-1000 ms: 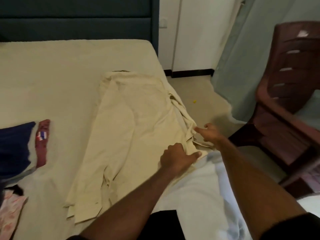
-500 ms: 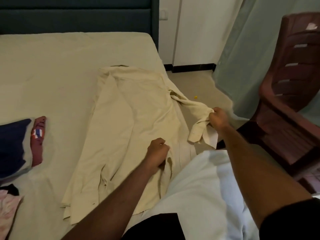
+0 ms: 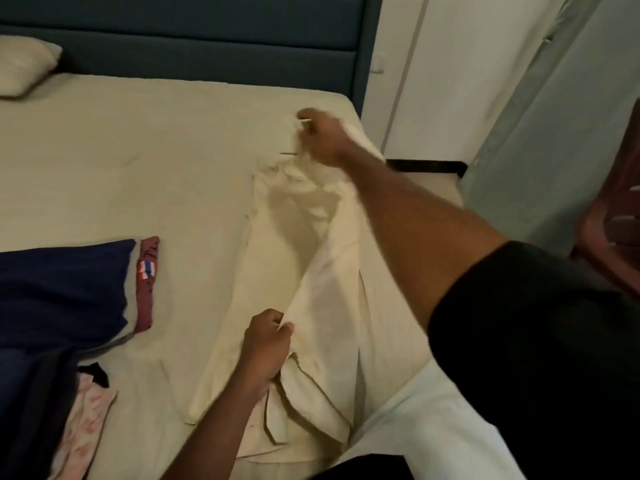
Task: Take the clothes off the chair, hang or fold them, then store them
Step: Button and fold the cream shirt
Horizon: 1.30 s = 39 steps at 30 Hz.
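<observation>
Cream shirt (image 3: 311,265) lies lengthwise on bed (image 3: 138,150) near right edge. Right hand (image 3: 323,136) pinches upper end, probably sleeve, though blur obscures it. Left hand (image 3: 266,344) grips fold at lower middle. Navy garment (image 3: 62,289) lies at left, chair (image 3: 613,220) at far right.

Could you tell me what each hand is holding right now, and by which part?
Both hold the cream shirt. The right hand grips a fold of it at the far end, lifted over; the left hand pinches its edge near the middle.
</observation>
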Motion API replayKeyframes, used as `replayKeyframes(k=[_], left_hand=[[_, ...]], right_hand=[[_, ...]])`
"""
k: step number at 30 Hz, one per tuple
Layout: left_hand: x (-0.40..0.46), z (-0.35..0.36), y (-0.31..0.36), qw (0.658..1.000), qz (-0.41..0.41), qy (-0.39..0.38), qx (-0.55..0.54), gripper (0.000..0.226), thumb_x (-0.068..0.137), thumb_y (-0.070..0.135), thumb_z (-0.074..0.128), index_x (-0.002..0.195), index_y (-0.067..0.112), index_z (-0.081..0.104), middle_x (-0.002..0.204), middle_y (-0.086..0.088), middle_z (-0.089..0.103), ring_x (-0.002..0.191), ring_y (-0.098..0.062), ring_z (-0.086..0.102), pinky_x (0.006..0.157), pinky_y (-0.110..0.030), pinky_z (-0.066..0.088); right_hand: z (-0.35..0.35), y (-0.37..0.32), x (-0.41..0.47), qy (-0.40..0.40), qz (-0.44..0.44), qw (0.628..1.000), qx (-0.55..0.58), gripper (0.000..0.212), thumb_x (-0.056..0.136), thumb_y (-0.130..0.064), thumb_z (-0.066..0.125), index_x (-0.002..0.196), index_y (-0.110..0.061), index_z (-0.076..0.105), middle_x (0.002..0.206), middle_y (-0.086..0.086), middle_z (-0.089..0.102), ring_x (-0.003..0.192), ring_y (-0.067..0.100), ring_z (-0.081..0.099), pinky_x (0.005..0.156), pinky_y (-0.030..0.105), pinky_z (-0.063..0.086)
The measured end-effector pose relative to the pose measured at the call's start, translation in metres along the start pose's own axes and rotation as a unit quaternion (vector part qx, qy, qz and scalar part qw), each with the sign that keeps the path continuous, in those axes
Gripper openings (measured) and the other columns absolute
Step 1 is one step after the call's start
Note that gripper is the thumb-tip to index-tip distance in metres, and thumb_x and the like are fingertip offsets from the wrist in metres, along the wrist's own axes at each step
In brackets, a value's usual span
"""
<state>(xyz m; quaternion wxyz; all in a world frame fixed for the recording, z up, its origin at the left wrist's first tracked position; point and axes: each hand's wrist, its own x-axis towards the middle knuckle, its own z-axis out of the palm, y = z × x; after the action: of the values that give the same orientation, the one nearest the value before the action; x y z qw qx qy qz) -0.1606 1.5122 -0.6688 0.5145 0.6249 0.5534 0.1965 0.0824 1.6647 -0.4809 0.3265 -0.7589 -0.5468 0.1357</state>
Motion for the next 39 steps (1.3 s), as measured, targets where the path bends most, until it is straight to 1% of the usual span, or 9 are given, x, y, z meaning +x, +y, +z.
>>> replayKeyframes(k=[3,6,10,13,21,26,31,35,39], left_hand=[[0.000,-0.026,-0.019,0.999,-0.028,0.025,-0.012,0.014,0.091,0.013,0.065,0.077,0.012,0.066,0.073,-0.003,0.068,0.071,-0.024,0.062,0.067,-0.035,0.049],[-0.003,-0.036,-0.028,0.998,-0.059,0.010,-0.028,0.009,0.083,0.017,0.074,0.076,0.013,0.070,0.072,-0.003,0.073,0.073,-0.026,0.070,0.072,-0.042,0.057],[-0.013,-0.032,-0.032,0.996,-0.061,-0.027,-0.065,0.017,0.070,0.020,0.086,0.072,0.012,0.071,0.070,-0.002,0.074,0.067,-0.021,0.072,0.060,-0.033,0.054],[-0.018,-0.028,-0.033,0.995,-0.057,-0.055,-0.067,0.020,0.065,0.016,0.088,0.080,0.012,0.075,0.077,-0.002,0.077,0.075,-0.022,0.075,0.063,-0.035,0.059],[-0.033,-0.037,-0.031,0.987,-0.086,-0.113,-0.076,0.033,0.055,0.012,0.087,0.081,-0.003,0.073,0.081,-0.017,0.076,0.076,-0.033,0.074,0.070,-0.042,0.058],[-0.034,-0.045,-0.025,0.986,-0.089,-0.144,-0.013,0.028,0.077,0.009,0.086,0.063,0.005,0.062,0.056,-0.005,0.064,0.050,-0.017,0.062,0.049,-0.026,0.048],[0.023,-0.069,0.015,0.998,-0.042,-0.034,0.035,0.046,0.085,0.040,0.080,0.072,-0.001,0.065,0.061,-0.017,0.071,0.052,-0.031,0.071,0.051,-0.035,0.057],[0.118,-0.080,0.048,0.977,0.061,0.106,0.175,0.044,0.076,0.053,0.082,0.084,0.014,0.064,0.079,-0.002,0.071,0.080,-0.025,0.070,0.071,-0.033,0.054],[0.213,-0.083,0.074,0.943,0.157,0.168,0.240,0.042,0.087,0.051,0.071,0.108,0.016,0.061,0.114,-0.012,0.064,0.112,-0.033,0.060,0.090,-0.043,0.048]], right_hand=[[0.076,-0.058,-0.005,-0.100,-0.104,0.989,-0.031,0.049,0.096,-0.016,0.066,0.143,-0.009,0.055,0.140,0.011,0.060,0.126,0.026,0.058,0.104,0.025,0.041],[0.132,-0.054,-0.054,-0.098,-0.144,0.983,-0.053,0.035,0.092,-0.016,0.065,0.127,-0.012,0.067,0.124,0.009,0.070,0.115,0.030,0.064,0.098,0.035,0.048],[0.157,0.019,-0.133,-0.023,0.006,0.991,-0.131,0.027,0.088,-0.032,0.067,0.111,-0.018,0.068,0.112,0.004,0.069,0.108,0.028,0.063,0.092,0.043,0.052],[0.152,0.065,-0.176,-0.028,0.132,0.985,-0.103,0.051,0.081,-0.054,0.073,0.110,-0.014,0.062,0.109,0.006,0.064,0.102,0.027,0.060,0.089,0.044,0.053],[0.157,0.054,-0.194,-0.068,0.191,0.979,-0.036,0.057,0.066,-0.065,0.067,0.102,-0.021,0.063,0.104,0.002,0.067,0.097,0.028,0.065,0.085,0.044,0.058],[0.166,0.053,-0.197,-0.117,0.182,0.975,-0.057,0.038,0.074,-0.032,0.070,0.107,-0.015,0.065,0.111,0.008,0.061,0.102,0.030,0.062,0.078,0.034,0.055],[0.165,0.072,-0.183,-0.079,0.161,0.984,-0.019,0.037,0.070,-0.058,0.062,0.079,-0.022,0.064,0.084,0.000,0.069,0.081,0.025,0.067,0.074,0.040,0.060],[0.140,0.088,-0.143,-0.063,0.157,0.985,-0.024,0.022,0.078,-0.045,0.065,0.081,-0.024,0.061,0.093,0.000,0.068,0.088,0.024,0.066,0.079,0.037,0.058],[0.110,0.117,-0.084,-0.024,0.114,0.992,-0.057,0.015,0.092,-0.025,0.062,0.103,-0.015,0.066,0.107,0.006,0.067,0.100,0.026,0.064,0.086,0.037,0.054]])
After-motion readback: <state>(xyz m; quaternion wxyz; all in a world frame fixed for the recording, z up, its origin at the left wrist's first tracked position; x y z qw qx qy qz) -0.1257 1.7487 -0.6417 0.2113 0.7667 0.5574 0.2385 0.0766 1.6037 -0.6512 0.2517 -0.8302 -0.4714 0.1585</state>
